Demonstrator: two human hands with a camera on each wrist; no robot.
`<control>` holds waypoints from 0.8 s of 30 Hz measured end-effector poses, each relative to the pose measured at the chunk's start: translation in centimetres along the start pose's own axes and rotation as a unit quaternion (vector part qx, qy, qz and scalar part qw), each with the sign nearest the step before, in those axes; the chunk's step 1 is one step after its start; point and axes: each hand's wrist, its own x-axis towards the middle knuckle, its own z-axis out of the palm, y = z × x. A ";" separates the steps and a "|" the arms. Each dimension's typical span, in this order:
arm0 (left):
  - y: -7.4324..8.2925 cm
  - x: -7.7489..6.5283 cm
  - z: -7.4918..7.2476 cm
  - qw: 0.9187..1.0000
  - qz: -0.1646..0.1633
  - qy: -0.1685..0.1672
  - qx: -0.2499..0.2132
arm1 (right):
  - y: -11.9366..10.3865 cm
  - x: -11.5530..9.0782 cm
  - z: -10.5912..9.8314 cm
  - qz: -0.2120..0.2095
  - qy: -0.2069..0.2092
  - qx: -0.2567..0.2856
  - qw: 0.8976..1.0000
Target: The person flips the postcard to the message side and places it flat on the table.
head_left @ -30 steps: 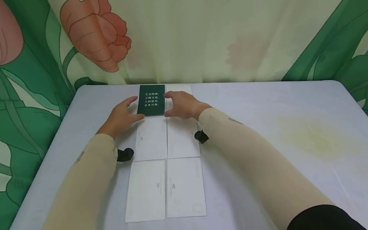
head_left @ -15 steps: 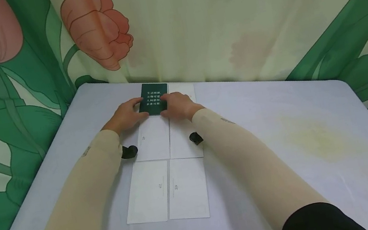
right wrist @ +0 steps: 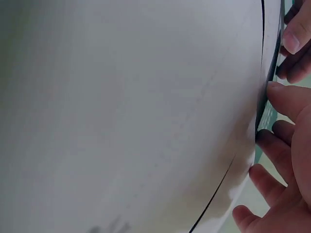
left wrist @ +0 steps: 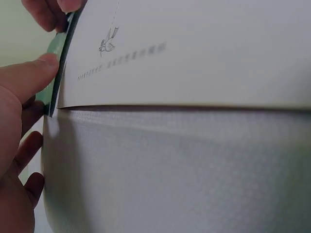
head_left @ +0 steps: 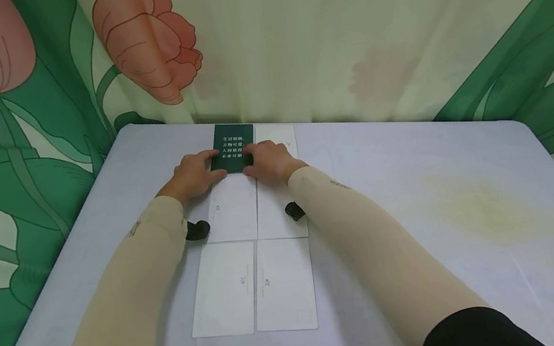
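In the head view a dark green card (head_left: 230,134) with lines of white characters lies flat at the table's far edge. My left hand (head_left: 193,176) holds its left side between thumb and fingers. On the opposite side, my right hand (head_left: 272,160) grips the right edge, thumb at the near corner. In the left wrist view my left thumb (left wrist: 36,75) lies on the green card's edge. A white card (left wrist: 184,63) with a small bird drawing is next to it. The right wrist view has my right thumb (right wrist: 284,99) at the green card's near edge.
Blank-side-up white cards continue the two-column grid: one right of the green card (head_left: 281,135), two in the middle row (head_left: 233,208), two in front (head_left: 282,283). A white cloth covers the table (head_left: 426,196). A flower-print curtain (head_left: 285,29) hangs behind.
Both hands have moved slightly inward, the right one leftward over the green card's edge. The green card stays in its spot in the grid. The camera view has shifted a little.
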 end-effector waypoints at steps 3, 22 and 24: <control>0.0 -0.2 -0.1 1.000 0.009 0.003 -0.001 | 0.0 0.0 -0.1 -0.011 -0.002 -0.013 1.000; -0.3 -1.3 0.2 0.983 0.071 0.124 -0.119 | 0.6 -0.7 -0.8 -0.049 0.062 0.084 0.993; 0.1 -1.6 -0.1 0.979 0.085 0.137 -0.125 | 0.9 -0.8 -1.0 -0.043 0.074 0.094 0.992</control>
